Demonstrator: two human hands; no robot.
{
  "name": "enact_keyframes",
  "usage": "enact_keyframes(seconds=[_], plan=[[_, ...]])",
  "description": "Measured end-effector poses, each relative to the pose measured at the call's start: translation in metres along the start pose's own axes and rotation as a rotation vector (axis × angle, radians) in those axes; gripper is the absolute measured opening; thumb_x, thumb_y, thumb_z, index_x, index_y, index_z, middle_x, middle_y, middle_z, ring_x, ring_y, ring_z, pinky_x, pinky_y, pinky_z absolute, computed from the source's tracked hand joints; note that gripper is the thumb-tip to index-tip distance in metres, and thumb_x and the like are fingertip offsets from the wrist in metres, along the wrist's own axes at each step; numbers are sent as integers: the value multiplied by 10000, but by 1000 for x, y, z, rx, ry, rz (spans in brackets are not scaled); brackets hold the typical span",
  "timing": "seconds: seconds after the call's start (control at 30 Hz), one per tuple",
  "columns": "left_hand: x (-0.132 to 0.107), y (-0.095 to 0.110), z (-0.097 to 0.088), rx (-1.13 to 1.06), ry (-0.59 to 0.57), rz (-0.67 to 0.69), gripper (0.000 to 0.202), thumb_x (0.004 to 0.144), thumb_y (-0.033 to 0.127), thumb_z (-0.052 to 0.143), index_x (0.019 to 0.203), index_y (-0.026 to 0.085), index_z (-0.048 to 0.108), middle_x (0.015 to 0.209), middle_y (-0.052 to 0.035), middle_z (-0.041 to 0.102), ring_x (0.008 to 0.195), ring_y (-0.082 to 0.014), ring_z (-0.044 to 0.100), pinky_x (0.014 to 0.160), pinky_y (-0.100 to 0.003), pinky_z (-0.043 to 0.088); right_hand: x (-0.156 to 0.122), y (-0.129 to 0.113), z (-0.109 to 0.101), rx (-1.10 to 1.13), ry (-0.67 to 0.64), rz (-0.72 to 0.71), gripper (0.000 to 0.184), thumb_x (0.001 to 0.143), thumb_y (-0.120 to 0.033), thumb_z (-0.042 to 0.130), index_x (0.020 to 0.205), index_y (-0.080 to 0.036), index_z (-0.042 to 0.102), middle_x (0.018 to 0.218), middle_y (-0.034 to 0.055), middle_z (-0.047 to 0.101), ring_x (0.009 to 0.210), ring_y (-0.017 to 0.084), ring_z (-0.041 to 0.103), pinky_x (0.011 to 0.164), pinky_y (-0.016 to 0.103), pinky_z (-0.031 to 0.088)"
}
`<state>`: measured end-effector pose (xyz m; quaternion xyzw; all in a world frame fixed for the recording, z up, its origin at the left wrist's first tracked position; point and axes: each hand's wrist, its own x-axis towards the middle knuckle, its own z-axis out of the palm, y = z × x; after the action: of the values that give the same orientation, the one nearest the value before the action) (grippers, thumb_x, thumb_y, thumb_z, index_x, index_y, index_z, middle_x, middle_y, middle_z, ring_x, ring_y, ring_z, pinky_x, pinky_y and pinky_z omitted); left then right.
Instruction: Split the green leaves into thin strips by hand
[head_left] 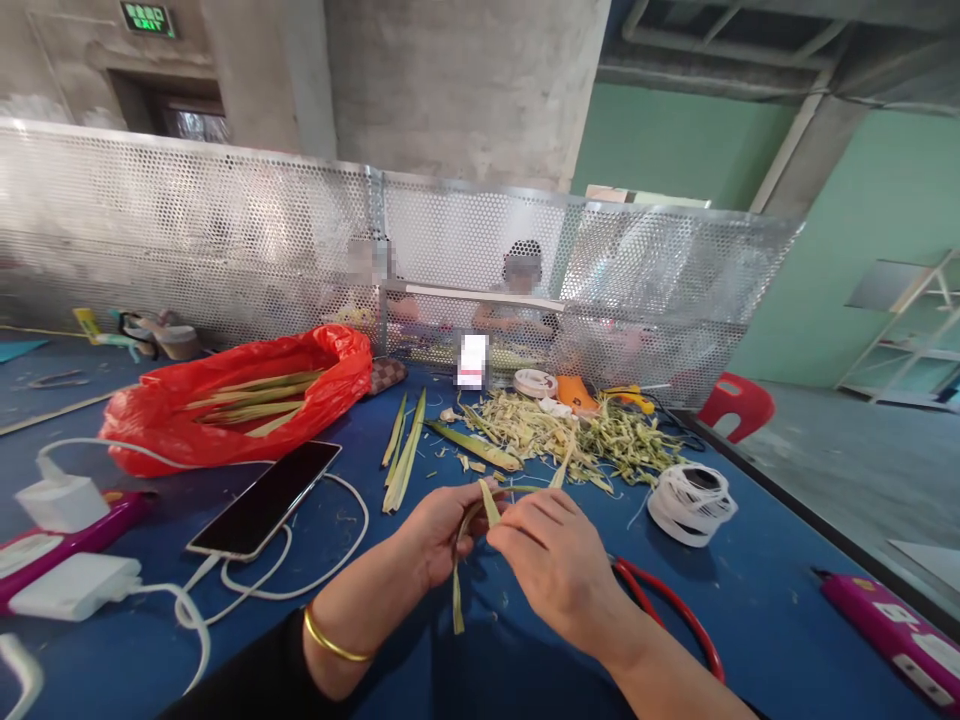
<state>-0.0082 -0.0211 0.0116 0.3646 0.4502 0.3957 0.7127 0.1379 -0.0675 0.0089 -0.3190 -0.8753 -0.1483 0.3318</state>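
Both my hands meet over the blue table (750, 590), pinching the same green leaf strip (457, 590). My left hand (435, 530), with a gold bangle on its wrist, is closed around the strip's looped part. My right hand (551, 560) is closed on the strip's upper end, which sticks up between the fingers. The strip's long tail hangs down toward the table between my wrists. Red-handled scissors (675, 610) lie partly hidden under my right forearm.
A red plastic bag (172, 420) holds more leaves at the left. Loose leaf strips (405, 455), a pile of trimmings (585, 435), a white cord spool (691, 500), a charging phone (262, 500) with cables, and pink tools (892, 625) surround my hands. People sit behind a perforated metal screen (225, 240).
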Motion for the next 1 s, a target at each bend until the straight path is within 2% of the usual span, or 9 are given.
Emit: enact_keyframes(seconds=[0.1, 0.23, 0.47, 0.6, 0.7, 0.77, 0.87, 0.93, 1.0], plan=[[1, 2, -1, -172, -26, -135, 191, 768, 277, 618, 771, 88, 643, 592, -14, 616, 416, -45, 474, 305, -133, 242, 1, -3, 2, -117, -93, -82, 207, 904, -121, 426, 806, -179, 598, 744, 37, 585, 736, 157, 500, 730, 330, 385], [3, 4, -4, -297, -70, -195, 160, 827, 210, 551, 832, 68, 625, 656, -30, 644, 487, -61, 559, 371, -118, 373, 2, -5, 5, -224, -138, -176, 203, 891, -84, 415, 801, -156, 581, 750, 42, 577, 720, 162, 492, 761, 352, 395], [6, 1, -5, -397, -111, -136, 144, 837, 218, 545, 808, 98, 620, 692, -34, 647, 588, -89, 611, 634, -176, 503, 2, -10, 9, -148, -104, -119, 260, 904, -109, 405, 1129, -130, 532, 837, 50, 591, 803, 175, 534, 917, 395, 357], [5, -5, 0, -395, -99, -151, 163, 822, 239, 554, 786, 99, 630, 674, -38, 652, 600, -125, 623, 650, -227, 514, 2, -14, 17, -205, -160, -164, 180, 893, -112, 412, 921, -162, 583, 822, 40, 564, 762, 168, 520, 891, 373, 372], [3, -7, 4, -357, -54, -114, 160, 807, 229, 573, 769, 90, 643, 670, -45, 664, 606, -127, 623, 628, -215, 513, 1, -15, 19, -114, -104, -146, 189, 888, -109, 403, 834, -174, 572, 787, 33, 568, 736, 162, 519, 877, 375, 378], [1, -6, 4, -300, -24, -68, 158, 795, 233, 590, 769, 91, 655, 674, -45, 670, 590, -114, 613, 583, -193, 506, 0, -11, 16, 63, 28, -14, 189, 890, -118, 394, 851, -184, 566, 791, 35, 584, 762, 164, 535, 841, 362, 396], [-3, -5, 4, -180, -27, -18, 199, 782, 263, 605, 827, 82, 675, 707, -63, 681, 575, -111, 615, 533, -182, 504, -1, 0, 12, 335, 247, 413, 149, 893, -194, 419, 830, -191, 555, 806, 45, 604, 769, 168, 562, 732, 306, 437], [-6, -4, 5, -118, -47, 15, 229, 774, 277, 613, 854, 73, 678, 729, -84, 683, 579, -120, 626, 529, -189, 513, -1, 9, 13, 493, 268, 724, 172, 881, -279, 458, 768, -189, 552, 788, 47, 607, 706, 167, 578, 658, 283, 458], [-8, -3, 6, -81, -60, 59, 246, 777, 293, 614, 856, 69, 677, 727, -94, 678, 575, -123, 628, 523, -189, 515, -1, 18, 16, 666, 219, 930, 203, 850, -341, 495, 725, -190, 550, 745, 39, 605, 640, 171, 590, 597, 279, 475]])
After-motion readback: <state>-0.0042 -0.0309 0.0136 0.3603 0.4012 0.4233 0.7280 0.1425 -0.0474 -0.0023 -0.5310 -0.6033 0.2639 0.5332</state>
